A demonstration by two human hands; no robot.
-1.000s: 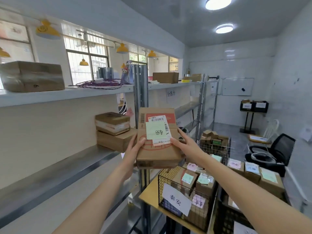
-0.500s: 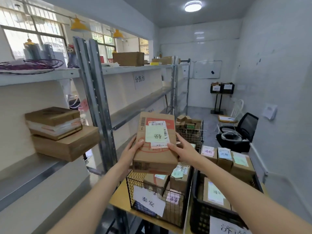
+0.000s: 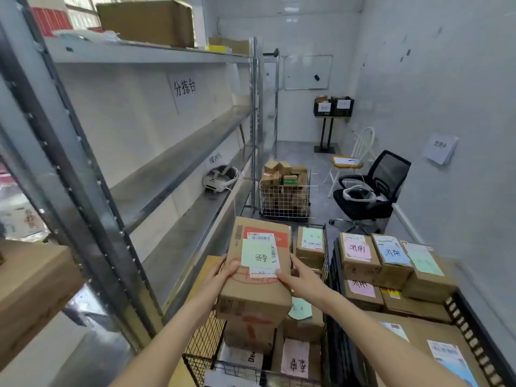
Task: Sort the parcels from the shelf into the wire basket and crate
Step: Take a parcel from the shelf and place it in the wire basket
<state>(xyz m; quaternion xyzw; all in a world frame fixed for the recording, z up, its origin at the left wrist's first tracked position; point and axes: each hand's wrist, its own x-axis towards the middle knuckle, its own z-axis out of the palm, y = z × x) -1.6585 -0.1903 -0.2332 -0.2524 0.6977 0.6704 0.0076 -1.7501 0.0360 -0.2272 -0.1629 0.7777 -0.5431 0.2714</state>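
Observation:
I hold a brown cardboard parcel (image 3: 257, 277) with a pale green note and a shipping label, tilted over the black wire basket (image 3: 205, 340). My left hand (image 3: 223, 272) grips its left edge and my right hand (image 3: 298, 277) grips its right edge, thumbs on top. The basket holds several labelled parcels under it. To the right, the black crate (image 3: 472, 339) is piled with parcels bearing pink, blue and green notes. The metal shelf (image 3: 173, 160) runs along the left; a brown parcel (image 3: 30, 291) lies on it at the near left.
A white wire cart (image 3: 286, 201) full of small boxes stands on the floor ahead. A black office chair (image 3: 371, 191) and a white chair (image 3: 354, 157) stand to the right. A white headset (image 3: 219, 178) lies on a lower shelf. A large box (image 3: 145, 22) sits on the top shelf.
My view has swung right and down, away from the shelf parcels. The parcel in both hands has come lower, now over the wire basket.

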